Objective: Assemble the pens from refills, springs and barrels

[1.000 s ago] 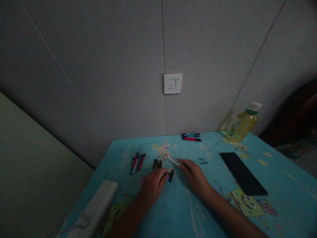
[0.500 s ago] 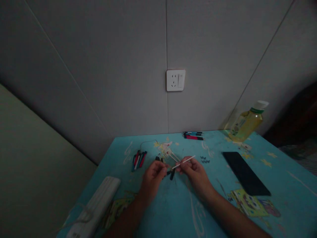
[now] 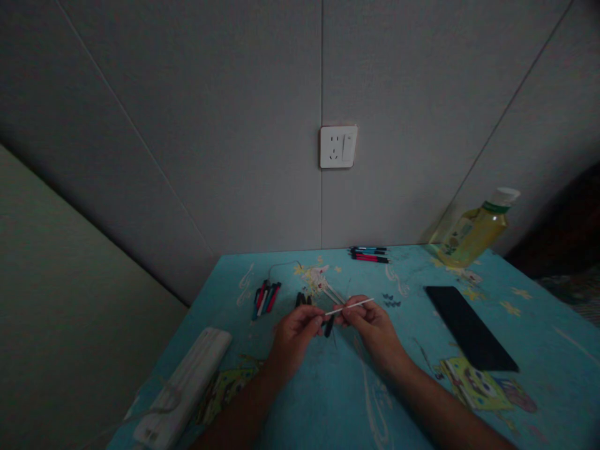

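A thin white pen refill (image 3: 360, 304) is pinched in the fingers of my right hand (image 3: 370, 325), tilted slightly up to the right. Its left end meets the closed fingertips of my left hand (image 3: 295, 334); anything small between them is hidden. Just beneath and behind my hands lie black pen parts (image 3: 329, 326), with more black pieces (image 3: 302, 299) beyond my left fingers. Two or so whitish refills (image 3: 334, 294) rest on the table behind my right fingertips. Small dark pieces (image 3: 391, 300) sit in rows right of my right hand.
Pen barrels (image 3: 267, 300) in red, blue and white lie at left. Several pens (image 3: 369, 254) are stacked by the wall. A tilted-looking yellow bottle (image 3: 475, 231), a black flat pad (image 3: 471, 328) and a white power strip (image 3: 185, 387) share the patterned blue table (image 3: 323, 400).
My left fingertips have come up to the left end of the refill, where a small gap showed before. The view has shifted slightly; the other things lie as they did.
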The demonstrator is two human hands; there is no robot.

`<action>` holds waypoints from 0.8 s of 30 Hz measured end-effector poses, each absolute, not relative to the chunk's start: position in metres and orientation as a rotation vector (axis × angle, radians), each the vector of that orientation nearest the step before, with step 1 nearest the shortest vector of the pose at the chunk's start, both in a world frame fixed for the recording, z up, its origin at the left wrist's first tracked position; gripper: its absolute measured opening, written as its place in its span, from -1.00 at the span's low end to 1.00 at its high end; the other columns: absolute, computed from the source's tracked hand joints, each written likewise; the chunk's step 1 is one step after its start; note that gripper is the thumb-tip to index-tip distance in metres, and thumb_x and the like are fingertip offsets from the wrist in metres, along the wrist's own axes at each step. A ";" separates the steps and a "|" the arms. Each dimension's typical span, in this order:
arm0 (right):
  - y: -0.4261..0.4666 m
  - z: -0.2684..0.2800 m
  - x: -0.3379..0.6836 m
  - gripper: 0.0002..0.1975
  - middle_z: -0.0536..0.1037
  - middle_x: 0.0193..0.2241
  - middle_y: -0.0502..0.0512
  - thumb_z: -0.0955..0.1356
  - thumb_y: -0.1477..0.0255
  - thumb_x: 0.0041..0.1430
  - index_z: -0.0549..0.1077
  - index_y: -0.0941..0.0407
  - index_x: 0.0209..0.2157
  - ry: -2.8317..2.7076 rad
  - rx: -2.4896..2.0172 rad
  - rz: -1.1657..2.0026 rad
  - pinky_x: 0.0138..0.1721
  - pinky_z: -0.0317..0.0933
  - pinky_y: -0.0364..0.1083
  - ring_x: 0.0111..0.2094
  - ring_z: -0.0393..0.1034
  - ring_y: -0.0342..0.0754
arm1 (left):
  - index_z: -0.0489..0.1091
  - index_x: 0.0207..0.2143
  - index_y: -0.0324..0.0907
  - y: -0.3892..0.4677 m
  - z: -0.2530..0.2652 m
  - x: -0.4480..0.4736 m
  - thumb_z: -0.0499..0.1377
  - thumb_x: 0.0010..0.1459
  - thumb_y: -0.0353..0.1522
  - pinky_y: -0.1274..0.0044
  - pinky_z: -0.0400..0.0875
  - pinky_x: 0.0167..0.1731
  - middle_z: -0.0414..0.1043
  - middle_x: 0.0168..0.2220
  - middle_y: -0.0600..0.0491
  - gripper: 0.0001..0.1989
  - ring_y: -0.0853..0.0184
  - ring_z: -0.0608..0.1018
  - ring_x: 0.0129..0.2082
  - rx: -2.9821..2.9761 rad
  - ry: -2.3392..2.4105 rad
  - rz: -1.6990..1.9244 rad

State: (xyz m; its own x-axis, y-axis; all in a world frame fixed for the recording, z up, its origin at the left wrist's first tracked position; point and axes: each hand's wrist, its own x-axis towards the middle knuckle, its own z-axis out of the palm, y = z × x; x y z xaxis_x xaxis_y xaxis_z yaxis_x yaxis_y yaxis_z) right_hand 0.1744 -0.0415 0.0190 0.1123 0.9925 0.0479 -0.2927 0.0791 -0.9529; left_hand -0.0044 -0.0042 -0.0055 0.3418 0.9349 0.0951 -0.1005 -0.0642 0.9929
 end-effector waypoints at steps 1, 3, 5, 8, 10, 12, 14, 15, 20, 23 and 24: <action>-0.042 0.020 0.175 -0.71 0.57 -0.47 0.03 0.46 0.18 0.07 0.42 0.09 -0.34 -0.961 -1.013 1.205 -0.27 0.29 -0.08 -0.36 0.49 -0.03 | 0.45 -0.24 -0.21 -0.004 -0.005 -0.005 0.21 0.16 -0.28 0.55 0.39 -0.37 0.54 -0.34 0.02 -0.82 0.39 0.50 -0.43 1.355 0.854 1.039; -0.042 0.022 0.176 -0.68 0.58 -0.46 0.05 0.45 0.14 0.05 0.44 0.10 -0.35 -1.007 -1.072 1.178 -0.28 0.30 -0.07 -0.36 0.49 -0.02 | 0.45 -0.24 -0.21 -0.004 -0.004 -0.005 0.21 0.17 -0.27 0.55 0.39 -0.36 0.54 -0.33 0.02 -0.81 0.38 0.51 -0.43 1.373 0.878 1.035; -0.043 0.022 0.177 -0.65 0.58 -0.46 0.08 0.46 0.11 0.01 0.47 0.12 -0.37 -1.068 -1.136 1.160 -0.31 0.31 -0.06 -0.38 0.48 -0.02 | 0.45 -0.24 -0.21 -0.003 -0.004 -0.006 0.20 0.17 -0.27 0.54 0.40 -0.36 0.54 -0.33 0.01 -0.81 0.37 0.51 -0.42 1.398 0.890 1.030; -0.045 0.019 0.177 -0.65 0.60 -0.46 0.09 0.48 0.12 -0.03 0.52 0.14 -0.40 -1.159 -1.197 1.190 -0.34 0.31 -0.08 -0.40 0.48 -0.03 | 0.44 -0.26 -0.21 -0.002 -0.004 -0.008 0.20 0.17 -0.28 0.56 0.39 -0.36 0.52 -0.39 0.04 -0.82 0.38 0.50 -0.42 1.427 0.906 1.040; -0.046 0.016 0.177 -0.68 0.62 -0.44 0.08 0.48 0.15 0.00 0.55 0.14 -0.40 -1.212 -1.205 1.233 -0.34 0.30 -0.09 -0.41 0.48 -0.04 | 0.43 -0.27 -0.21 -0.001 -0.003 -0.009 0.21 0.16 -0.28 0.57 0.38 -0.38 0.49 -0.44 0.08 -0.83 0.39 0.50 -0.44 1.432 0.927 1.065; -0.047 0.013 0.176 -0.72 0.63 -0.42 0.07 0.46 0.18 0.04 0.58 0.13 -0.37 -1.271 -1.212 1.245 -0.33 0.30 -0.10 -0.40 0.48 -0.04 | 0.40 -0.27 -0.20 0.000 -0.002 -0.010 0.22 0.15 -0.27 0.58 0.37 -0.40 0.49 -0.45 0.10 -0.83 0.40 0.50 -0.45 1.435 0.954 1.093; -0.048 0.012 0.177 -0.75 0.63 -0.40 0.06 0.42 0.21 0.10 0.60 0.11 -0.32 -1.379 -1.242 1.170 -0.32 0.29 -0.10 -0.39 0.47 -0.04 | 0.37 -0.26 -0.18 0.000 0.000 -0.012 0.24 0.13 -0.27 0.58 0.36 -0.41 0.50 -0.44 0.10 -0.81 0.39 0.52 -0.45 1.467 0.988 1.110; -0.048 0.011 0.177 -0.76 0.63 -0.40 0.05 0.41 0.23 0.14 0.61 0.10 -0.30 -1.452 -1.264 1.101 -0.32 0.28 -0.10 -0.38 0.47 -0.04 | 0.36 -0.25 -0.17 0.000 0.001 -0.012 0.24 0.13 -0.27 0.58 0.37 -0.39 0.52 -0.43 0.10 -0.80 0.38 0.53 -0.43 1.495 1.005 1.113; -0.052 0.011 0.174 -0.74 0.57 -0.47 0.01 0.27 0.30 0.30 0.58 0.06 -0.30 -1.786 -1.289 0.857 -0.37 0.21 -0.14 -0.45 0.41 -0.09 | 0.36 -0.19 -0.15 -0.004 0.004 -0.013 0.26 0.13 -0.25 0.54 0.39 -0.30 0.55 -0.39 0.07 -0.76 0.32 0.58 -0.35 1.622 1.047 1.072; -0.056 0.009 0.171 -0.70 0.53 -0.52 -0.01 0.24 0.30 0.33 0.53 0.09 -0.37 -1.821 -1.247 0.915 -0.39 0.21 -0.15 -0.49 0.39 -0.11 | 0.40 -0.22 -0.15 -0.009 0.005 -0.010 0.25 0.14 -0.24 0.51 0.40 -0.26 0.56 -0.38 0.05 -0.79 0.29 0.58 -0.32 1.674 1.026 1.023; -0.056 0.008 0.171 -0.70 0.52 -0.52 -0.01 0.23 0.30 0.33 0.51 0.09 -0.38 -1.808 -1.235 0.954 -0.39 0.22 -0.15 -0.50 0.39 -0.11 | 0.41 -0.23 -0.15 -0.010 0.005 -0.009 0.24 0.14 -0.24 0.50 0.40 -0.24 0.56 -0.37 0.04 -0.80 0.29 0.59 -0.31 1.687 1.018 1.012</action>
